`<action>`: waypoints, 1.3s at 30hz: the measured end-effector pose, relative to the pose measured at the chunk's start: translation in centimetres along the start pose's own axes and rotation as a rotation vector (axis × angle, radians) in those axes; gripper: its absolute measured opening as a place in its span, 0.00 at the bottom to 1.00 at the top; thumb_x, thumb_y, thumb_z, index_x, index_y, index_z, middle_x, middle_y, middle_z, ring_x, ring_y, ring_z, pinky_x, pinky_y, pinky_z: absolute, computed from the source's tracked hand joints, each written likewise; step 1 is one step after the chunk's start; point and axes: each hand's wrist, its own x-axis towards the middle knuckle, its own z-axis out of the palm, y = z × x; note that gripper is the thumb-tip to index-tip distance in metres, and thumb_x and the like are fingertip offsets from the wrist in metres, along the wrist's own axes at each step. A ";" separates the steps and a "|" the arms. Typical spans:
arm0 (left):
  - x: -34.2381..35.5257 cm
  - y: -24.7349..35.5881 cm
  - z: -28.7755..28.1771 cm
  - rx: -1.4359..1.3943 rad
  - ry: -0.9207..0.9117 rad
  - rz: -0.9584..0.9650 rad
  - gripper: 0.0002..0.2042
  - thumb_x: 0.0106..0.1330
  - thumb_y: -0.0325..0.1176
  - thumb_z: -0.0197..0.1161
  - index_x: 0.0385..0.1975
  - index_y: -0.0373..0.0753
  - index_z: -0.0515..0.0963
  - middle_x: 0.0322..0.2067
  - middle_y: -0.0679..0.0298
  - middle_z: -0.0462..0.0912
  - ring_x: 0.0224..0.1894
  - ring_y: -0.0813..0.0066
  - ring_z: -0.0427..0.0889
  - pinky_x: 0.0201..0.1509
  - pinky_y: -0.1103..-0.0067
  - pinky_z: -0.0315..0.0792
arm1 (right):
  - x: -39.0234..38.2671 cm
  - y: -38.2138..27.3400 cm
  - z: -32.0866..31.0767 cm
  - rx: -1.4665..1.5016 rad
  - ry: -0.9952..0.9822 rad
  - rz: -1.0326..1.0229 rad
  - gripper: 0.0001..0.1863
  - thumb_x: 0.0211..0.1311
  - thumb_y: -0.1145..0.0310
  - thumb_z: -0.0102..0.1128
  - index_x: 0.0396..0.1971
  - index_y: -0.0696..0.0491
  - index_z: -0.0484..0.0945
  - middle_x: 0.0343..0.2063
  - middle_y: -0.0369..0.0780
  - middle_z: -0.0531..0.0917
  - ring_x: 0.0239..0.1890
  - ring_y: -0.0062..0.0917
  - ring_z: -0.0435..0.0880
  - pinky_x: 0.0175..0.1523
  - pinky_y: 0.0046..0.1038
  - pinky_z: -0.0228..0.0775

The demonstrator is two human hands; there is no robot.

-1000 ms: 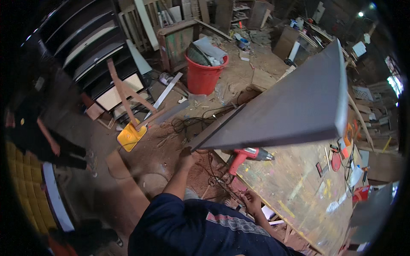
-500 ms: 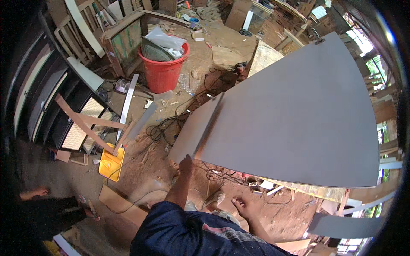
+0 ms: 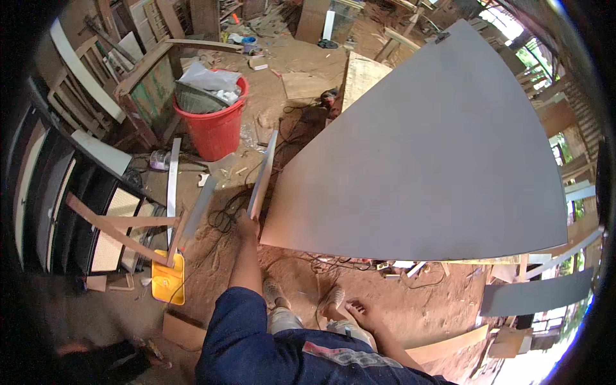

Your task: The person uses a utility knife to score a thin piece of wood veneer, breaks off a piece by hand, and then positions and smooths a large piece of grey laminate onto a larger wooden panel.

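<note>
My left hand (image 3: 247, 226) is closed around the near end of a narrow grey board strip (image 3: 264, 173), which stands tilted on edge, apart from the large panel. Just right of it lies a big flat grey panel (image 3: 417, 154), raised above the ground on a wooden support (image 3: 487, 260). My right hand (image 3: 359, 312) hangs in front of my leg, holding nothing, its fingers loosely apart.
A red bucket (image 3: 212, 131) of scraps stands ahead on the left. Black cables (image 3: 224, 215) lie on the dirt floor beside a yellow tray (image 3: 168, 290). A dark cabinet (image 3: 77, 199) fills the left side. Another person (image 3: 109, 359) is blurred at lower left.
The grey strip, earlier lying flat along the panel's left edge, has been pulled left and turned on edge by my left hand. The other person has moved lower in view.
</note>
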 end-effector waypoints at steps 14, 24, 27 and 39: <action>-8.4 3.8 -14.8 0.078 -0.118 0.033 0.17 0.73 0.40 0.66 0.50 0.32 0.82 0.42 0.37 0.87 0.48 0.37 0.86 0.50 0.53 0.78 | -3.4 4.1 2.5 0.087 0.067 0.052 0.19 0.70 0.53 0.71 0.47 0.55 0.88 0.30 0.41 0.89 0.32 0.24 0.87 0.40 0.29 0.80; -23.7 -7.4 -31.0 0.271 -0.042 0.087 0.20 0.68 0.42 0.71 0.50 0.32 0.83 0.41 0.38 0.87 0.47 0.35 0.85 0.51 0.52 0.77 | 4.4 -5.1 2.0 0.002 -0.153 -0.500 0.18 0.70 0.54 0.69 0.47 0.52 0.85 0.31 0.43 0.87 0.32 0.34 0.88 0.40 0.35 0.81; -28.1 -4.8 -34.7 0.276 -0.139 0.135 0.20 0.65 0.41 0.73 0.50 0.33 0.83 0.42 0.39 0.87 0.47 0.36 0.85 0.51 0.52 0.77 | 4.7 -5.9 1.3 -0.104 -0.152 -0.609 0.19 0.69 0.54 0.69 0.49 0.52 0.84 0.34 0.44 0.87 0.35 0.38 0.88 0.43 0.38 0.81; -41.1 -0.9 -38.6 0.692 -0.381 0.409 0.15 0.63 0.45 0.73 0.43 0.43 0.87 0.31 0.47 0.88 0.35 0.43 0.87 0.41 0.52 0.78 | 0.0 -2.2 1.9 -0.194 -0.181 -1.043 0.37 0.54 0.59 0.76 0.65 0.48 0.74 0.58 0.47 0.77 0.62 0.45 0.75 0.69 0.45 0.66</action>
